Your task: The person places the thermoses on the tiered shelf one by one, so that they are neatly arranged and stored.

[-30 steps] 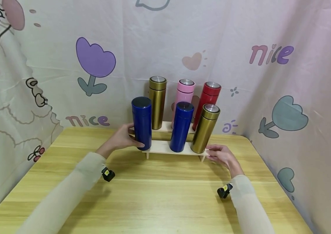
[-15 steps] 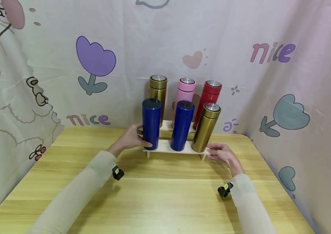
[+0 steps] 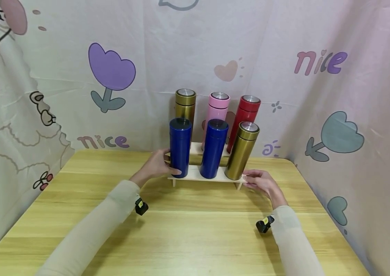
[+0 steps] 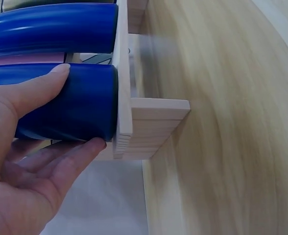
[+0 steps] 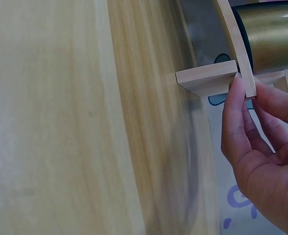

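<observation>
My left hand [image 3: 156, 164] grips the lower part of a blue thermos flask [image 3: 180, 147], thumb on one side and fingers on the other. In the left wrist view this flask [image 4: 80, 105] has its base against the shelf board [image 4: 124, 98] of a two-step wooden rack. My right hand [image 3: 260, 182] pinches the right end of the rack's lower shelf [image 3: 195, 174] between thumb and fingers, plain in the right wrist view at the board's end [image 5: 249, 85]. A second blue flask [image 3: 213, 149] and a gold flask [image 3: 242, 151] stand on that same shelf.
Behind, on the upper shelf [image 3: 196, 148], stand a gold flask [image 3: 185, 105], a pink flask [image 3: 218, 107] and a red flask [image 3: 246, 111]. The rack stands near the back of a wooden table [image 3: 195, 230], before a patterned curtain [image 3: 167, 57].
The left hand has moved right with the blue flask, from the lower shelf's left end to a spot in front of the rear gold flask. The right hand keeps its hold on the shelf.
</observation>
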